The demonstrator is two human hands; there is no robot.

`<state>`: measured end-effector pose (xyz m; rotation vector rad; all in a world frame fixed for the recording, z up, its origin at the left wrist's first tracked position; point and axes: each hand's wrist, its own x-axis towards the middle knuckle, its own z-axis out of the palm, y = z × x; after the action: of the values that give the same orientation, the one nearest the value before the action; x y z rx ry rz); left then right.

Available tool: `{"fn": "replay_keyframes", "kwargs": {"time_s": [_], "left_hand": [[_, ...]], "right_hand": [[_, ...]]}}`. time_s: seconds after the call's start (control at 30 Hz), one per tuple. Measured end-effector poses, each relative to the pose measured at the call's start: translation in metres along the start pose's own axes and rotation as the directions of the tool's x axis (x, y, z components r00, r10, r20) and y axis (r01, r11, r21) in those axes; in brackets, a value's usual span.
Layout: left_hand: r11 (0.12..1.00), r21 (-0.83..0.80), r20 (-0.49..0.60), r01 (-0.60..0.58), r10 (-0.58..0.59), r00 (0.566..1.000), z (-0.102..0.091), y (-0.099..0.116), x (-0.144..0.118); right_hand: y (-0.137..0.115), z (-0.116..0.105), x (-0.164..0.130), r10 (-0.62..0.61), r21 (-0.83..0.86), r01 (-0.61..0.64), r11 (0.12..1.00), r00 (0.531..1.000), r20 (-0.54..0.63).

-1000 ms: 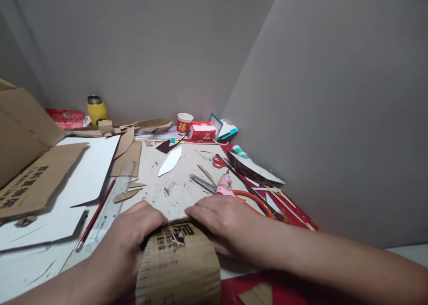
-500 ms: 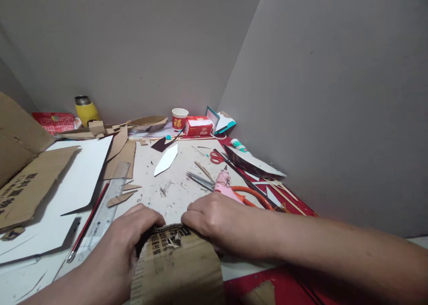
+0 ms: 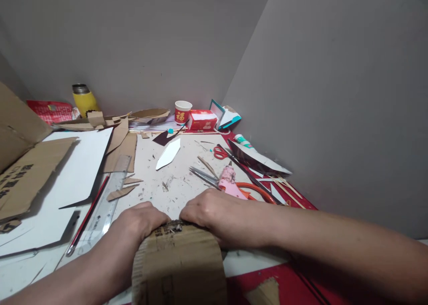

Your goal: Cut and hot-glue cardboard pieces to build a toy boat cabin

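Cardboard [image 3: 179, 262], bent into a curve, sits at the near edge of the table [image 3: 187, 180], between both arms. The left hand [image 3: 140, 222] presses on its far left corner, fingers curled over the edge; the right hand [image 3: 209, 213] does the same just beside it on the right. Left of the hands lie a clear ruler [image 3: 103, 207] and a red pencil [image 3: 88, 216]. Just beyond the right hand lie a pink glue gun [image 3: 229, 180] and scissors [image 3: 203, 176]. Farther off stand a paper cup [image 3: 183, 112] and, far left, a yellow flask [image 3: 84, 100].
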<state>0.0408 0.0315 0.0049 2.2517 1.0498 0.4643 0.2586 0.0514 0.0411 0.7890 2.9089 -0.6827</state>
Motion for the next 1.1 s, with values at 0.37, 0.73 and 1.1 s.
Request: {"fn": "replay_keyframes", "kwargs": {"time_s": [0.37, 0.73, 1.1], "left_hand": [[0.912, -0.382, 0.198, 0.150, -0.078, 0.977, -0.019, 0.000, 0.000], [0.941, -0.310, 0.150, 0.139, -0.096, 0.984, -0.013, -0.010, 0.000], [0.955, -0.274, 0.198, 0.117, -0.064, 0.978, -0.031, -0.001, -0.005]], "right_hand": [[0.014, 0.003, 0.005, 0.028, 0.269, -0.016, 0.963, 0.999, -0.039], [-0.020, 0.008, -0.067, 0.571, 0.575, -0.185, 0.797, 0.539, -0.619], [-0.071, 0.062, -0.049, 0.591, 0.995, 0.064, -0.073, 0.806, -0.008]]}}
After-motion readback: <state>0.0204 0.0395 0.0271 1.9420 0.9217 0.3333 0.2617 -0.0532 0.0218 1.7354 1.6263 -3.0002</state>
